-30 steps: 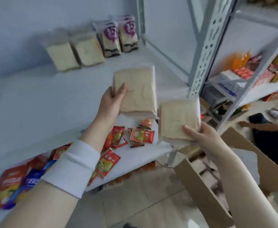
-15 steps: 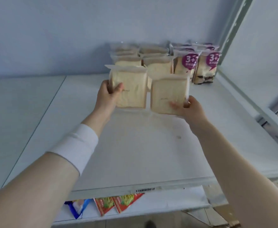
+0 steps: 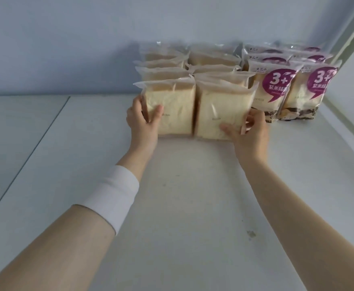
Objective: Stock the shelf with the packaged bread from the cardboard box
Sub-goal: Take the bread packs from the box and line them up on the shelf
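Two clear packs of plain sliced bread stand upright on the white shelf, side by side, at the front of two rows of like packs. My left hand grips the left pack by its left edge, thumb across the front. My right hand holds the right pack at its lower right corner, thumb on the front. The cardboard box is out of view.
Purple-labelled bread packs stand in rows just right of the plain ones, close to my right hand. A grey shelf upright rises at the far right. A seam splits the shelf board on the left. The wall is right behind the rows.
Both hands have carried the two packs from the air forward onto the shelf, up against the front of the rows. The view has moved closer to the shelf.
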The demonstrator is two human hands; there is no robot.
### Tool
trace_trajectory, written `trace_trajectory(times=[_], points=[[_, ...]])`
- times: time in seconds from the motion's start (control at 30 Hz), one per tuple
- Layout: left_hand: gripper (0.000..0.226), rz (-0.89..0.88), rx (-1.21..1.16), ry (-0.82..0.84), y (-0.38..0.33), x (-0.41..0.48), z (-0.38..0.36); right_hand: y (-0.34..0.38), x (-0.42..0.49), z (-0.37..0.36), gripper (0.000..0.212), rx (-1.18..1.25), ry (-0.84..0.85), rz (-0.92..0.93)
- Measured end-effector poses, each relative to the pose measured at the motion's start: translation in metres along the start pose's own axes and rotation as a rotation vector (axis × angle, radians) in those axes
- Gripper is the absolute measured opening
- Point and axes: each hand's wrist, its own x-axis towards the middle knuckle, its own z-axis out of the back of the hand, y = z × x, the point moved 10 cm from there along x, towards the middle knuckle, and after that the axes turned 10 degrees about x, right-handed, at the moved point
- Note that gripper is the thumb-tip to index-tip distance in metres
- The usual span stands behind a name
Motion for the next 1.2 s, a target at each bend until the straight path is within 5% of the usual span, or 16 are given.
trace_trajectory(times=[0.33,0.43,0.57,0.73,0.9,1.2], points=[[0.070,0.083,0.271,-0.048,-0.025,-0.028,0.029,0.030,-0.044,0.016,0.076,-0.304,0.071,-0.042],[0.066,-0.252,0.536,0.003,-0.067,-0.077,0.030,0.040,-0.089,0.043,0.070,-0.568,0.031,-0.002],[0.058,-0.883,0.866,0.321,-0.124,-0.184,-0.023,0.043,-0.158,0.082,0.064,-0.924,0.115,0.062],[0.051,-1.220,0.941,0.528,-0.174,-0.324,-0.074,0.036,-0.238,0.185,0.055,-1.229,0.105,0.057],[0.045,-1.415,0.786,0.697,-0.212,-0.492,-0.121,-0.012,-0.333,0.328,0.049,-1.351,0.067,-0.171],[0.046,-1.419,0.837,1.136,-0.143,-0.711,-0.216,-0.158,-0.520,0.515,0.049,-1.191,-0.068,-0.798]])
